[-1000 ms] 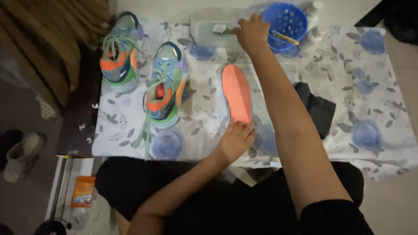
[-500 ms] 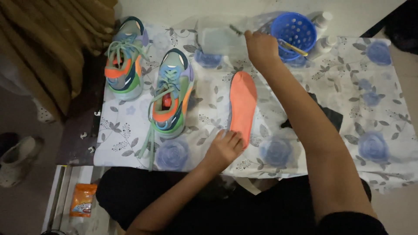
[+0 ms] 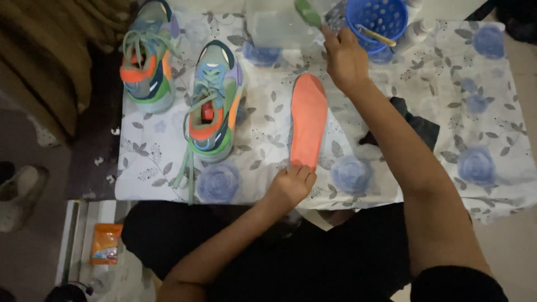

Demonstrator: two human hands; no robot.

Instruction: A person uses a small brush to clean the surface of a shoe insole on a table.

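Note:
An orange shoe insole lies lengthwise on the flowered tablecloth. My left hand presses down on its near heel end. Beyond the insole's toe end, my right hand is raised and shut on a brush with a green handle, held over a clear plastic tub. Two multicoloured sneakers stand to the left: one beside the insole, the other further left at the table's far corner.
A blue perforated basket with a stick in it stands at the far edge, a white bottle beside it. A dark cloth lies under my right forearm. An orange packet and a shoe lie on the floor at left.
My right hand has drawn back from the tub and lifted the green-handled brush. My left hand has stayed on the insole's heel. The camera view has shifted.

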